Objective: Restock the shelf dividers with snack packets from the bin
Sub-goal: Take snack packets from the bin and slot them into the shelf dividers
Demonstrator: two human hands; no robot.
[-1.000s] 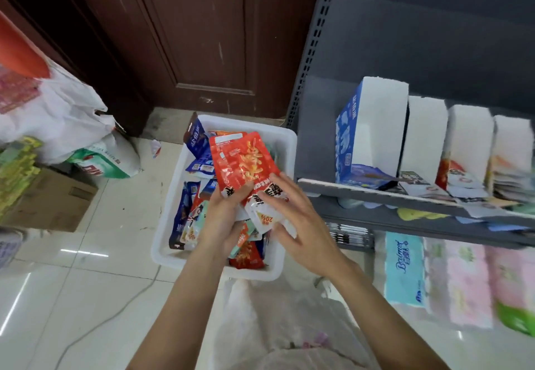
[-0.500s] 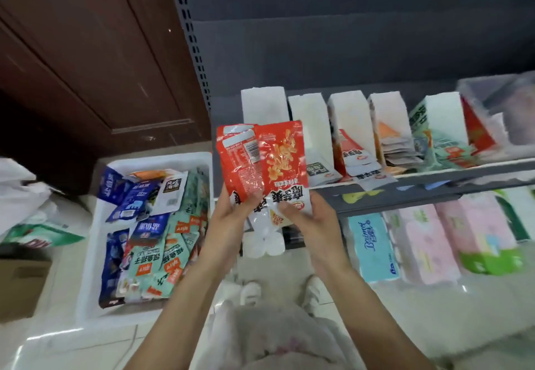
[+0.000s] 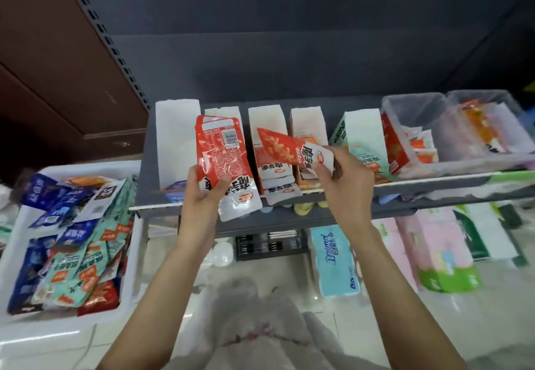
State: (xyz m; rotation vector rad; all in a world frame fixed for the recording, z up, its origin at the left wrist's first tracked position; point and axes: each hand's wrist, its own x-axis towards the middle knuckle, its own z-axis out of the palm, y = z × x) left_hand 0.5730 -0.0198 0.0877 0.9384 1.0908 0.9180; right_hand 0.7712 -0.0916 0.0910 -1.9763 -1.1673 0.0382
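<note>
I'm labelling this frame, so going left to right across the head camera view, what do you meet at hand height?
White bin of snack packets → left hand gripping red packets → right hand pinching one red packet → teal-and-white divider box → clear shelf tubs.

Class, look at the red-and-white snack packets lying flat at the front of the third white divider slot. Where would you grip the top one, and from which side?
Grip the top red-and-white snack packet by its white front edge, coming from the shelf's open front. The packets lie flat and overlapping, ends pointing outward, and white cardboard divider walls close both sides, so only that edge is likely free to pinch.
</note>
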